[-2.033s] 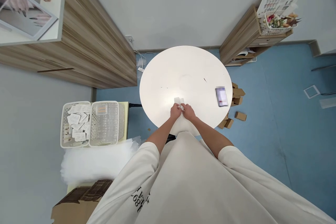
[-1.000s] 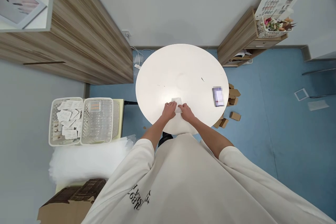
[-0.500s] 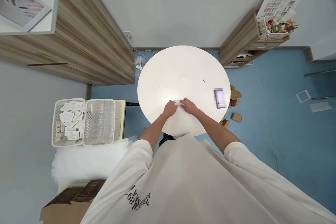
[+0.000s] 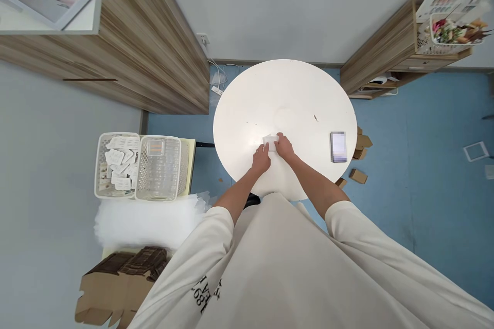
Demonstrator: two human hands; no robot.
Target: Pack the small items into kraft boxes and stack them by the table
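A small white rectangular packet [image 4: 271, 142] lies at the near part of the round white table [image 4: 285, 82], between my hands. Whether it is wrapped or folded sheet is too small to tell. My left hand [image 4: 261, 158] presses its fingertips on the packet's near left edge. The fingers of my right hand [image 4: 284, 146] are closed round its right end. A phone-like device [image 4: 338, 146], its screen blurred, rests on the table to the right.
Left of the table stand a basket of white cards [image 4: 99, 164] and a basket of clear cases [image 4: 178, 164]. White sheets [image 4: 150, 221] and flattened cardboard [image 4: 111, 293] lie nearer me. Small brown boxes [image 4: 358, 176] are on the floor at right. Wooden cabinets flank the table.
The white packet now lies flatter and shows more of its face between my hands. My left hand has shifted to its near edge, and my right hand to its right end. The camera view has shifted.
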